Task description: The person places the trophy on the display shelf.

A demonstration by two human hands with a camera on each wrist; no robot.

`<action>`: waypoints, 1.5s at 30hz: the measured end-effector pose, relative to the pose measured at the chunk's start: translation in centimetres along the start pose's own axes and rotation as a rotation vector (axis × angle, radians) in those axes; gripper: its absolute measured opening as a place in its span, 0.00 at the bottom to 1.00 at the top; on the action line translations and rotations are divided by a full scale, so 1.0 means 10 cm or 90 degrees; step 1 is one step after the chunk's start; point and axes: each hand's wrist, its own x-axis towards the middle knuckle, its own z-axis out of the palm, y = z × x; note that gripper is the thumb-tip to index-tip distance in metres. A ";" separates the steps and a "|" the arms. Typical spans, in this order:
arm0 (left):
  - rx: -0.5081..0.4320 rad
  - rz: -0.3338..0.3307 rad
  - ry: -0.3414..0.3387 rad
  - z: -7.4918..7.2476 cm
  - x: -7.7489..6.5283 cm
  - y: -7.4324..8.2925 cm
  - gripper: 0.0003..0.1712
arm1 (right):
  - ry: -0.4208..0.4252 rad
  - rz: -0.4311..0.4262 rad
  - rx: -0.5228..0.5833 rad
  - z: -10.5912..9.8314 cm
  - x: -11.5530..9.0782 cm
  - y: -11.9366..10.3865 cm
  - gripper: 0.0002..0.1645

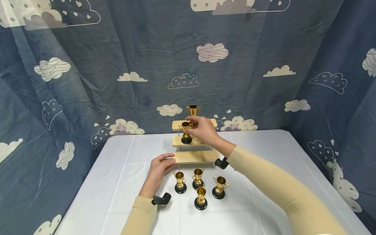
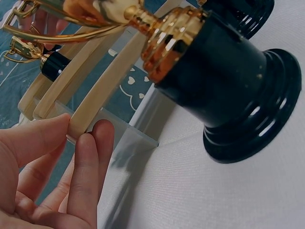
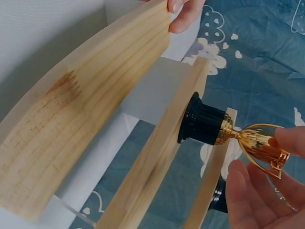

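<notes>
A three-tier wooden display stand [image 1: 196,157] stands at the back of the table. My right hand [image 1: 203,130] pinches a small gold trophy cup [image 3: 205,123] by its bowl, thumb on one side and fingers on the other. The cup's black base is at the left part of the middle shelf [image 3: 147,167], upright. At the left end of the lowest shelf, my left hand [image 1: 158,169] pinches the board edge [image 2: 97,90] between thumb and fingertips. Another gold trophy [image 1: 193,109] stands on the top shelf, its lower part hidden behind my right hand.
Several more gold trophies with black bases stand on the white tablecloth before the stand, including a front one [image 1: 201,199] and a right one [image 1: 219,188]. Behind the table hangs a blue cloud-print cloth [image 1: 235,85].
</notes>
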 end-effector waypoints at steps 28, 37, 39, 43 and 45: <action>-0.011 0.003 0.004 0.01 0.00 -0.01 0.20 | 0.022 -0.062 -0.043 -0.34 -0.18 -0.23 0.27; -0.003 0.000 -0.002 0.03 0.00 -0.04 0.21 | 0.032 -0.049 -0.040 -0.45 -0.44 -0.21 0.29; 0.000 0.000 0.000 0.03 0.00 -0.04 0.21 | 0.033 -0.048 -0.042 -0.47 -0.49 -0.21 0.29; 0.000 -0.002 0.001 0.03 -0.01 -0.03 0.21 | 0.025 -0.042 -0.027 -0.51 -0.58 -0.22 0.30; 0.000 -0.002 0.000 0.03 -0.02 -0.03 0.21 | 0.020 -0.038 -0.015 -0.52 -0.63 -0.22 0.30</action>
